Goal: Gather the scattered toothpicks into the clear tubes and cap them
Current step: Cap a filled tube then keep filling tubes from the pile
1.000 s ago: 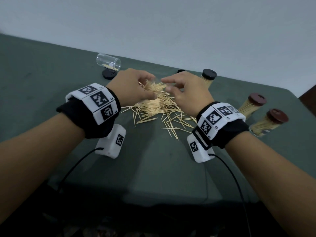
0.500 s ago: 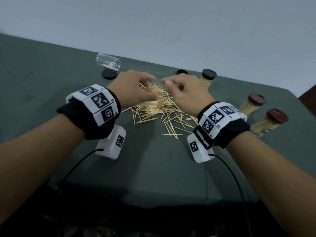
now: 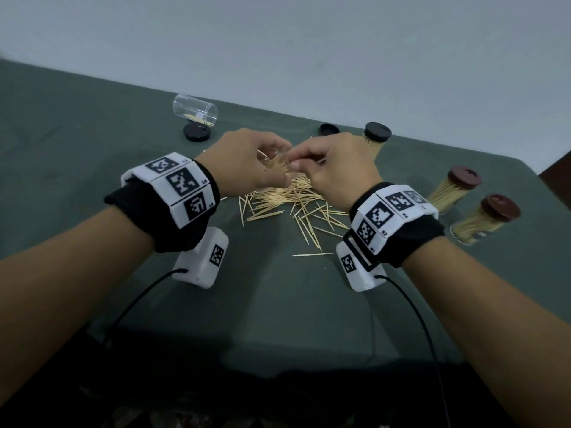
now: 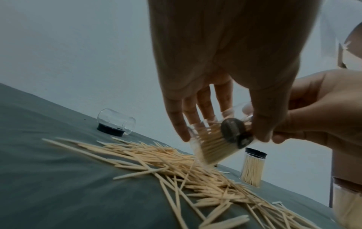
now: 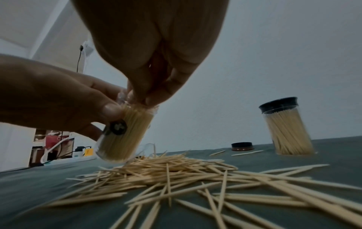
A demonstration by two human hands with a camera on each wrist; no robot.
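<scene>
Two hands meet over the toothpick pile [image 3: 290, 202] mid-table: our left hand [image 3: 244, 163] grips a clear tube [image 5: 122, 136], tilted and packed with toothpicks, just above the pile. Our right hand [image 3: 336, 168] pinches its fingertips [image 5: 144, 97] together on toothpick ends at the tube's mouth. Far left, an empty tube [image 3: 195, 111] lies beside a black cap [image 3: 197, 132].

Dim flat light, wide-angle edge warp, blurred wrist views
</scene>
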